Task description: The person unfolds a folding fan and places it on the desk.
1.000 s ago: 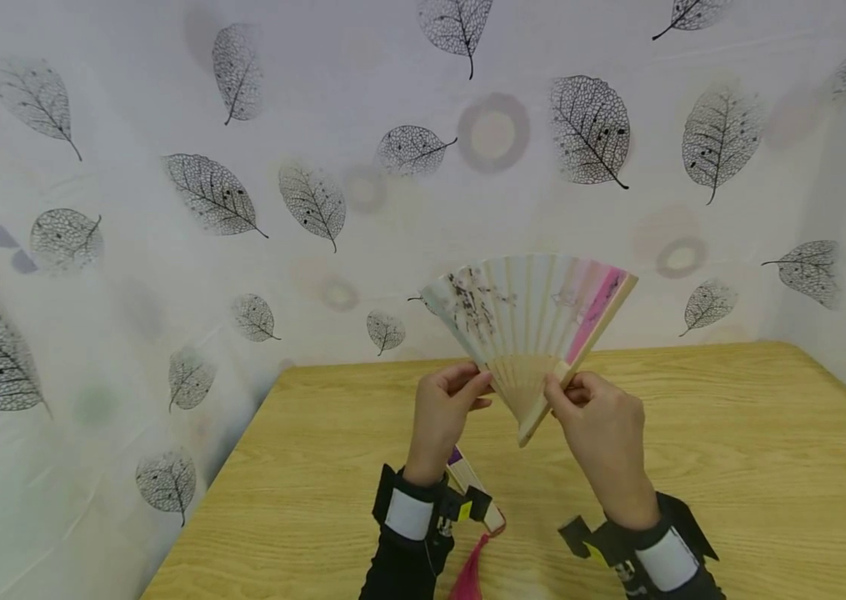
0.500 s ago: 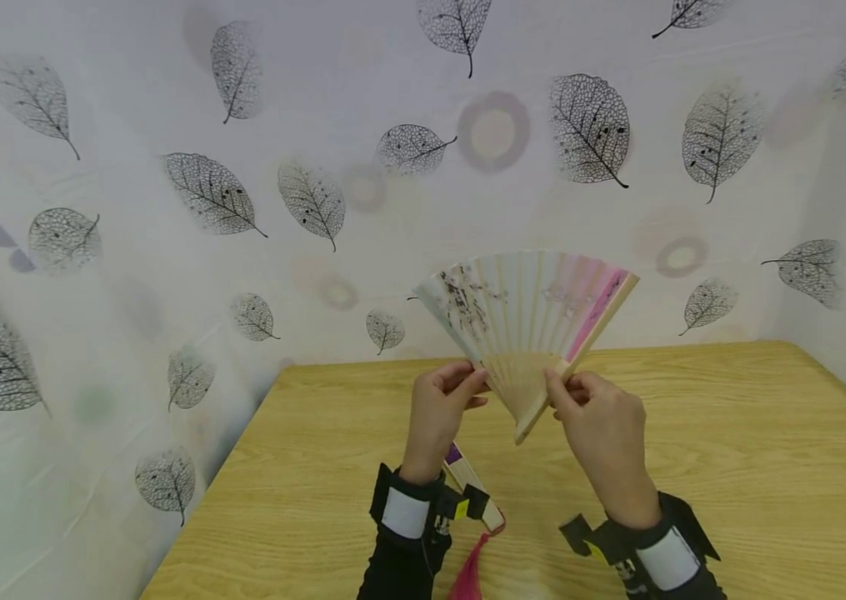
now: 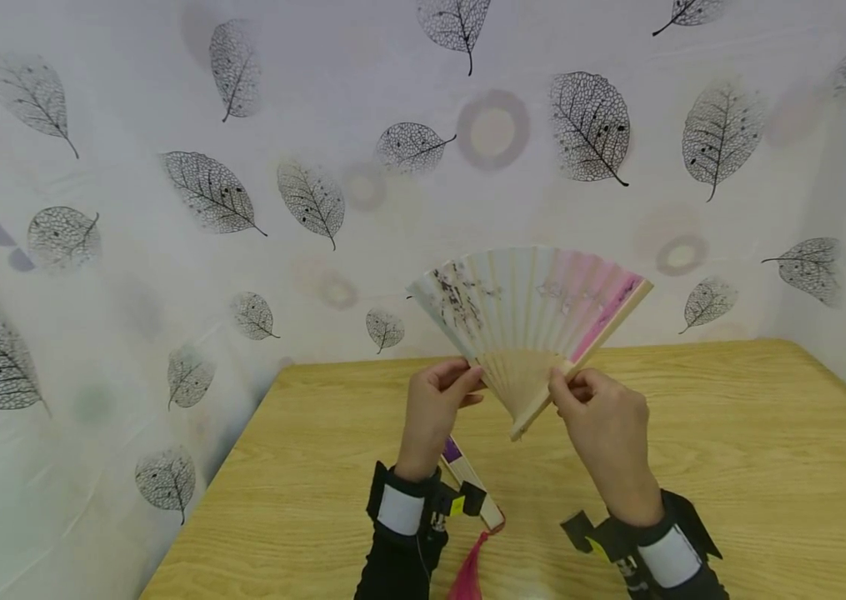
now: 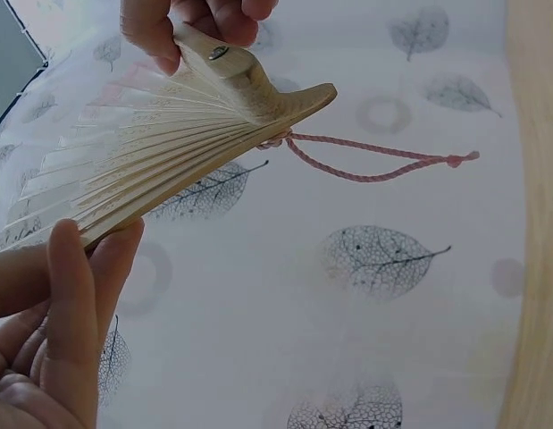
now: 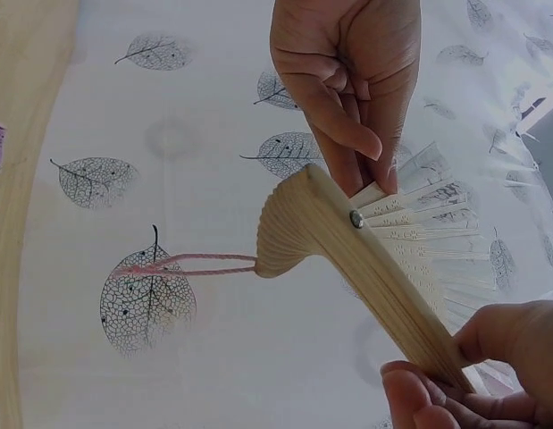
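A folding fan (image 3: 523, 333) with bamboo ribs is spread wide above the table, its leaf running from pale blue with dark blossom branches to pink at the right. My left hand (image 3: 438, 412) pinches its left edge between thumb and fingers. On the opposite side, my right hand (image 3: 606, 437) pinches the thick outer guard. A metal rivet (image 5: 356, 218) joins the ribs at the pivot, and a pink cord loop (image 4: 374, 161) hangs from that end. Beneath my left wrist lies a second fan (image 3: 471, 483), folded, with a purple band, partly hidden by the wrist strap.
A pink tassel (image 3: 468, 571) trails from the folded fan toward the front edge of view. The wood-grain table (image 3: 753, 450) reaches back to a white leaf-printed curtain (image 3: 347, 75), which also runs along both sides.
The fan has spread wider, its left edge going left with my left hand and its right edge slightly right. Its pivot end has shifted a little left and up.
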The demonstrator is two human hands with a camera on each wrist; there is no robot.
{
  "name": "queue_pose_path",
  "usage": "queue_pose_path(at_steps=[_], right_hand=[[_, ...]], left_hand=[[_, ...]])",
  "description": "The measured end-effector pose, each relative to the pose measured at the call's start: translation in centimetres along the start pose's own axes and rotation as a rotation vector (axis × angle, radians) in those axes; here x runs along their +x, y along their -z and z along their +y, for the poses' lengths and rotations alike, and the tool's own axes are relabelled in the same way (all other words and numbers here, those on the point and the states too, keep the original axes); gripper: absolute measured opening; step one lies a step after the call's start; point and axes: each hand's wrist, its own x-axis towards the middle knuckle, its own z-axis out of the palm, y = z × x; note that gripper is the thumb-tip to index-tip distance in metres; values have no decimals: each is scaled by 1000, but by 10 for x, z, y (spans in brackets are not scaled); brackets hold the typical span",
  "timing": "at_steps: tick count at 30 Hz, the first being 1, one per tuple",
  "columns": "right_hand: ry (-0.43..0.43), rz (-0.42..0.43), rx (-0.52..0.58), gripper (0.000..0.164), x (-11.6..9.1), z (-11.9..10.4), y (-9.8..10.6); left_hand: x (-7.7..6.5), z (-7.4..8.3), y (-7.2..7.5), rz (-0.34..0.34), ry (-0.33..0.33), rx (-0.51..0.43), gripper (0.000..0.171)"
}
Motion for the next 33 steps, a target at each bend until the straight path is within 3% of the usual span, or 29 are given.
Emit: queue_pose_path(at_steps=[18, 33], right_hand=[[-47, -31, 12, 29, 1, -1, 0], [-16, -7, -7, 29, 1, 1, 0]], left_hand=[[0, 0, 1, -8, -8, -17, 24], [1, 2, 3, 22, 21, -8, 24]])
